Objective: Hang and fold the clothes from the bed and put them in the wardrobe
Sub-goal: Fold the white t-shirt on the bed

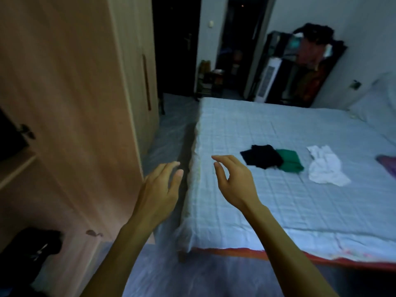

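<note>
A black garment (261,156) lies crumpled on the light blue bed (257,206), touching a green garment (290,160) on its right. Further right lies a white garment (323,168), and a purple cloth (387,162) shows at the right edge. The wooden wardrobe (70,103) fills the left, with a door standing open. My left hand (160,189) hovers over the gap between wardrobe and bed, fingers relaxed and empty. My right hand (233,179) hangs above the bed's near left corner, left of the black garment, fingers loosely curved, holding nothing.
A narrow strip of floor (169,136) runs between wardrobe and bed. A dark open doorway (175,46) lies behind. A dark clothes rack (308,67) and a white tower fan (267,80) stand past the bed's far end. A dark item (40,243) sits low in the wardrobe.
</note>
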{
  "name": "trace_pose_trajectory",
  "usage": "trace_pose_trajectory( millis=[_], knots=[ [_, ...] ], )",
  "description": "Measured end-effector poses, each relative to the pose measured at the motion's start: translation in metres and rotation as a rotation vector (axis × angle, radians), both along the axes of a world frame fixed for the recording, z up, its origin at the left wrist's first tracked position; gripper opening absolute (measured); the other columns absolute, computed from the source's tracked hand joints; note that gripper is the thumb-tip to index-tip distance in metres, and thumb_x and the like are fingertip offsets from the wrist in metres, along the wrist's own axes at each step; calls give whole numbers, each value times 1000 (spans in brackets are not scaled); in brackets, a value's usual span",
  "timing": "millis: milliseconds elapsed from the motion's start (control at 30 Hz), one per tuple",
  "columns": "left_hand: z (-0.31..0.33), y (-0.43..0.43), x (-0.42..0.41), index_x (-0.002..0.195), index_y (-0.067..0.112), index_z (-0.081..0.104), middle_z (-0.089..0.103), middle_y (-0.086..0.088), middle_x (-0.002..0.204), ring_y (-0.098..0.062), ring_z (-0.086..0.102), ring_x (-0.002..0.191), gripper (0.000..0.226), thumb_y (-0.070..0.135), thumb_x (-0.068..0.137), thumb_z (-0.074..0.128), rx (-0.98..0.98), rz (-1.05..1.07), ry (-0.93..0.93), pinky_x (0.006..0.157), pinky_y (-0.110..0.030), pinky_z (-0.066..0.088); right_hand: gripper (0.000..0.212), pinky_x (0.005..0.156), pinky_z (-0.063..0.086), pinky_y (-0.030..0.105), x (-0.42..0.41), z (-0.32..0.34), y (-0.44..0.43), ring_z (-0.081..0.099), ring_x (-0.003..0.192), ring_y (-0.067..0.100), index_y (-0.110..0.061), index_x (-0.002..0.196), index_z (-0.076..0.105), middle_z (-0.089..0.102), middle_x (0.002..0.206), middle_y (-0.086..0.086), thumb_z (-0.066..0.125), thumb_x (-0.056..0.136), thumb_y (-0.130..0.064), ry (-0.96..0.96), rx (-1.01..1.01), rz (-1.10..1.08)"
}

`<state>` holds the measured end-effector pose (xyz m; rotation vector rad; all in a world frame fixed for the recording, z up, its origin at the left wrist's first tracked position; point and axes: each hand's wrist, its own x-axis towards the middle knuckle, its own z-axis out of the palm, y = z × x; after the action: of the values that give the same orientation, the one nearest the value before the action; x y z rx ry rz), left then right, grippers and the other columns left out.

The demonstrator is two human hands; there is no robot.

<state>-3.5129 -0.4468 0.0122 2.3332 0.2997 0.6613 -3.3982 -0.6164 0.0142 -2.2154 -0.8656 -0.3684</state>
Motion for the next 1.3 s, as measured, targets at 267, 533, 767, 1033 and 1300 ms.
trace_pose_trajectory(
  millis=[267,533,767,1033,1300],
  knots=[
    [-11,-147,118,118,14,61,63,-4,119,-19,58,108,54,50,93,30,97,-178,50,99,-34,42,34,85,42,18,78,-34,-162,61,103,13,-17,116,66,66,114,-2,45,95,-33,65,71,-185],
    [-33,-302,237,125,14,57,60,-5,124,-23,55,113,63,55,91,25,146,-306,154,100,-44,40,32,81,46,23,169,-62,-329,63,98,17,-15,115,67,67,112,1,47,94,-29,115,38,-325],
    [-67,-382,315,128,17,54,57,-1,129,-19,52,118,65,59,90,22,133,-398,261,103,-36,36,29,87,42,17,238,-95,-409,61,104,13,-17,119,64,66,116,-1,48,97,-27,223,29,-394],
    [-114,-431,439,130,17,53,55,-3,130,-21,50,119,56,50,92,28,45,-467,319,103,-36,34,33,87,46,24,333,-129,-449,62,103,15,-18,118,64,66,116,-1,44,96,-32,294,-73,-433],
    [-143,-485,573,131,17,51,54,-6,132,-24,50,119,48,47,97,33,29,-600,417,103,-38,35,31,87,45,22,447,-145,-503,62,103,14,-17,117,65,66,115,1,46,97,-30,364,-107,-572]
  ],
)
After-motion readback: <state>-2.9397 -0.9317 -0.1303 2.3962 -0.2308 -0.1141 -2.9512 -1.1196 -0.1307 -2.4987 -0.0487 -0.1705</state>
